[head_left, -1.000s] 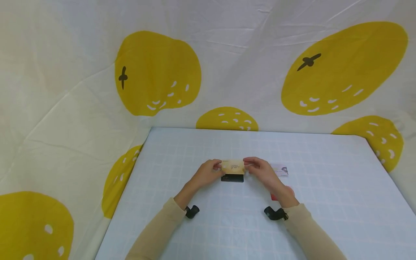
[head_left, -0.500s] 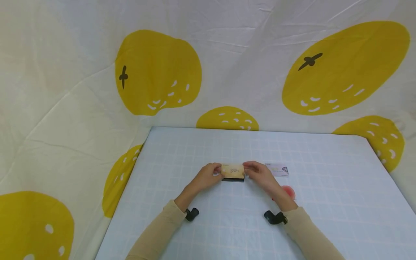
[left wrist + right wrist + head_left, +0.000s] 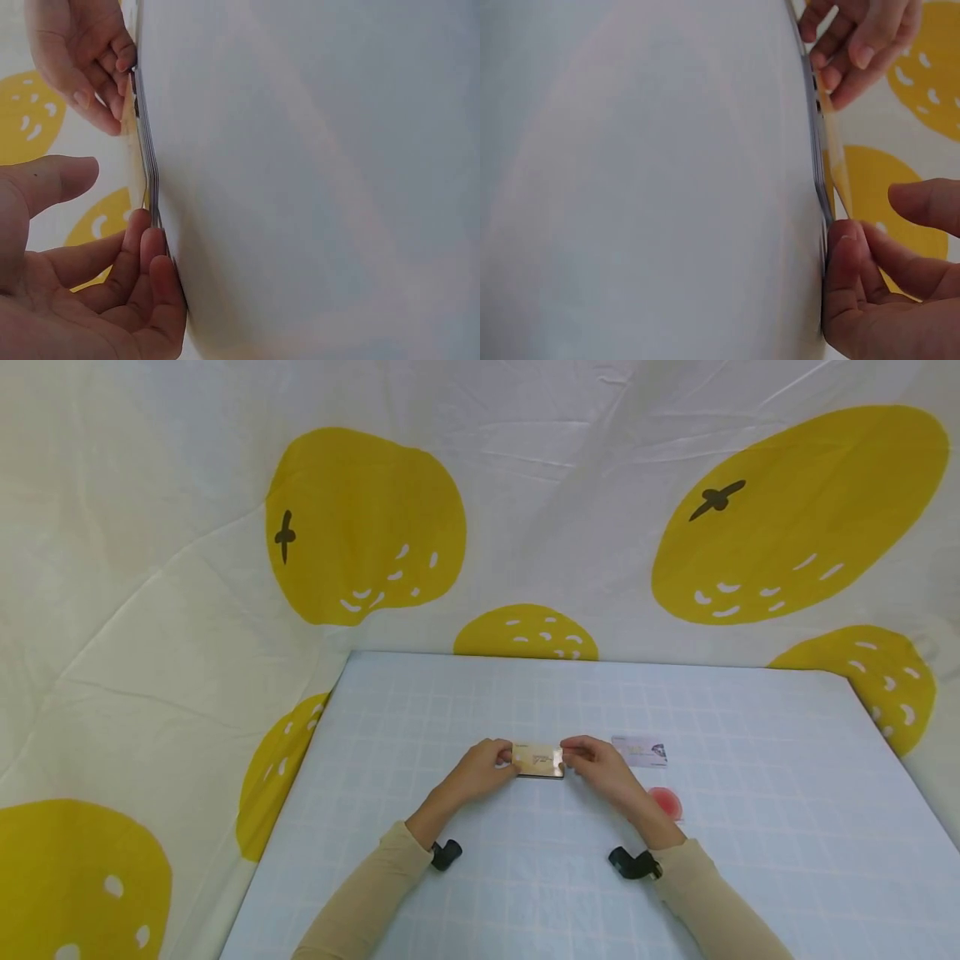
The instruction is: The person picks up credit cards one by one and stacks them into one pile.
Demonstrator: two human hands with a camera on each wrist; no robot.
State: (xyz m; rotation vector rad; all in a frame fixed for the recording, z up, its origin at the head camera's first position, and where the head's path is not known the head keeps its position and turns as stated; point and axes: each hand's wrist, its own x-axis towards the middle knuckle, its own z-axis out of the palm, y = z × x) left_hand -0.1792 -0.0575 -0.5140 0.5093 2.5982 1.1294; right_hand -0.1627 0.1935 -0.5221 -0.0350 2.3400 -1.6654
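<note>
A shiny gold card (image 3: 536, 760) lies between both hands in the head view, over a stack of thin cards (image 3: 151, 161) seen edge-on in the left wrist view. Only a dark strip of the black card (image 3: 542, 777) shows below its near edge. My left hand (image 3: 480, 768) holds the gold card's left end, with curled fingertips along the edge and the thumb raised apart. At the opposite end my right hand (image 3: 600, 768) grips with bent fingers, its thumb also off the card. In the right wrist view the gold card slants slightly away from the stack.
A pale lilac card (image 3: 640, 752) lies right of my right hand. Nearer, a card with a red round print (image 3: 666, 803) is partly covered by the right forearm. The table (image 3: 757, 793) has a pale checked cover, and a lemon-patterned cloth (image 3: 555, 527) hangs behind it.
Both hands have brought the gold card nearer and down over the black card, which showed widely before and is now nearly covered. The lilac and red-printed cards have come more into sight.
</note>
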